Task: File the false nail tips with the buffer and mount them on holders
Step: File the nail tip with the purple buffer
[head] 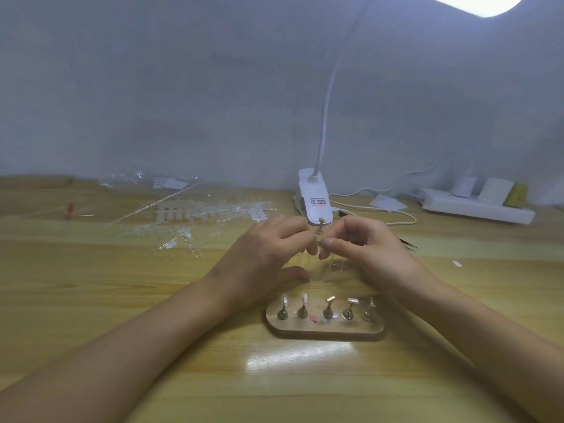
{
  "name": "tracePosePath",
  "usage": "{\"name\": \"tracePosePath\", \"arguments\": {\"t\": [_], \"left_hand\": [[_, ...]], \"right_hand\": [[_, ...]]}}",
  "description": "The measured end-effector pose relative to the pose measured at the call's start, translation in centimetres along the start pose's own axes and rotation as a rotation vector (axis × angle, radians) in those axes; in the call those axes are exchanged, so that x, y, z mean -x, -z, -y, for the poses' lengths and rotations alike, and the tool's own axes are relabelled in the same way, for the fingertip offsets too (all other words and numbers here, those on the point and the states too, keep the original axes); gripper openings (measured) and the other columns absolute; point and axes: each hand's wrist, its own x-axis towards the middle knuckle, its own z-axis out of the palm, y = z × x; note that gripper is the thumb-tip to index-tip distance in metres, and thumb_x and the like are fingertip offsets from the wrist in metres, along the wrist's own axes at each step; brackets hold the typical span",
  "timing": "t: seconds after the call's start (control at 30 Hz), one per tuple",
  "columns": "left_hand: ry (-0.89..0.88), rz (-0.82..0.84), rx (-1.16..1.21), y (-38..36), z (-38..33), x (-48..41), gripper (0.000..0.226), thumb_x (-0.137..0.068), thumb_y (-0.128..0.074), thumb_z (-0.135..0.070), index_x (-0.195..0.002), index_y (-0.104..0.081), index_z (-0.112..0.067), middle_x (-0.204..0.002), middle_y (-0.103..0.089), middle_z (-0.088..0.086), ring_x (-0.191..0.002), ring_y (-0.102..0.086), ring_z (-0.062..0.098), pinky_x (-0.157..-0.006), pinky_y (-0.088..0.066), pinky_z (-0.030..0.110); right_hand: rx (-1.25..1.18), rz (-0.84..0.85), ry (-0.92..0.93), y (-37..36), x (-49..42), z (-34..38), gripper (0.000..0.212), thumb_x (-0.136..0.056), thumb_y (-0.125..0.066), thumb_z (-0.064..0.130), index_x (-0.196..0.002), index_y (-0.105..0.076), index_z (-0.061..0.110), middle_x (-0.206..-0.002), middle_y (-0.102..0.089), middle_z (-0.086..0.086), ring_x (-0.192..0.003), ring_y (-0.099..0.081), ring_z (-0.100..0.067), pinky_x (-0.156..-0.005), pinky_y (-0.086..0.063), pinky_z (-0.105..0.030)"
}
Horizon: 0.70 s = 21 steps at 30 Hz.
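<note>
The lamp (476,3) at the top right burns out to pure white and is the main light. It leaves a bright glare patch on the bench (299,361), near the stand (325,331). The wall (183,87) stays dim and bluish-grey. Shadows are soft, lying faintly under the left hand (265,254) and right hand (366,248). Everything is slightly smeared; the small thing at their fingertips is probably a holder (319,227). The wide lens bows the bench's far edge and stretches the forearms toward the lower corners.

Hands (268,248) (363,247), perhaps around a holder (319,226)
</note>
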Motion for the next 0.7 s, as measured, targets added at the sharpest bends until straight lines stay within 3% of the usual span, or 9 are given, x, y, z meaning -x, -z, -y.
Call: {"name": "tracePosePath", "arguments": {"t": [0.13,0.2,0.27,0.37,0.5,0.57,0.7], "left_hand": [[-0.021,0.017,-0.030,0.18,-0.18,0.01,0.038,-0.063,-0.091,-0.019,-0.091,-0.067,-0.010,-0.090,-0.063,0.001,-0.081,-0.061,0.023,-0.065,-0.050,0.034],[-0.054,0.020,-0.087,0.28,-0.28,-0.01,0.037,-0.064,-0.090,-0.020,-0.090,-0.067,-0.010,-0.090,-0.064,0.002,-0.080,-0.061,0.024,-0.064,-0.050,0.036],[-0.085,0.020,-0.145,0.33,-0.36,-0.06,0.037,-0.064,-0.091,-0.023,-0.090,-0.067,-0.011,-0.091,-0.064,0.003,-0.079,-0.061,0.025,-0.063,-0.050,0.036],[-0.109,0.017,-0.202,0.36,-0.37,-0.10,0.036,-0.065,-0.090,-0.030,-0.088,-0.068,-0.014,-0.090,-0.065,0.001,-0.076,-0.061,0.024,-0.062,-0.046,0.033],[-0.039,0.037,-0.174,0.31,-0.44,0.13,0.034,-0.070,-0.085,-0.040,-0.090,-0.069,-0.019,-0.091,-0.065,-0.005,-0.078,-0.062,0.019,-0.063,-0.045,0.032],[0.028,0.067,-0.114,0.20,-0.48,0.24,0.032,-0.071,-0.083,-0.041,-0.090,-0.069,-0.020,-0.090,-0.064,-0.008,-0.081,-0.062,0.017,-0.066,-0.045,0.032],[0.192,0.118,-0.003,-0.11,-0.13,0.34,0.026,-0.082,-0.072,-0.048,-0.091,-0.069,-0.023,-0.092,-0.061,-0.013,-0.088,-0.055,0.011,-0.075,-0.037,0.029]], "right_hand": [[-0.070,0.022,-0.085,0.08,0.09,0.18,0.011,-0.092,-0.067,0.012,-0.086,-0.066,0.004,-0.083,-0.075,-0.007,-0.082,-0.069,-0.017,-0.076,-0.051,-0.026],[-0.087,0.035,-0.126,0.20,0.12,0.36,0.012,-0.093,-0.066,0.013,-0.084,-0.066,0.005,-0.084,-0.075,-0.007,-0.069,-0.065,-0.007,-0.058,-0.045,-0.011],[-0.104,0.033,-0.154,0.31,0.11,0.47,0.012,-0.093,-0.066,0.012,-0.083,-0.066,0.006,-0.082,-0.073,-0.006,-0.054,-0.056,0.002,-0.045,-0.036,-0.006],[-0.111,0.013,-0.142,0.23,0.17,0.60,0.012,-0.092,-0.066,0.010,-0.081,-0.066,0.006,-0.079,-0.073,-0.006,-0.055,-0.057,0.003,-0.046,-0.036,-0.005],[-0.102,-0.095,-0.059,-0.18,0.26,0.56,0.010,-0.090,-0.068,0.011,-0.081,-0.069,0.008,-0.080,-0.075,-0.006,-0.076,-0.066,-0.007,-0.071,-0.047,-0.016],[-0.089,-0.154,-0.001,-0.14,0.22,0.53,0.009,-0.091,-0.069,0.014,-0.082,-0.070,0.010,-0.080,-0.075,-0.002,-0.074,-0.064,-0.005,-0.068,-0.045,-0.014],[0.063,-0.198,0.069,0.34,0.07,0.44,0.009,-0.088,-0.074,0.023,-0.080,-0.071,0.020,-0.073,-0.065,0.024,-0.064,-0.044,-0.006,-0.057,-0.039,-0.017]]}}
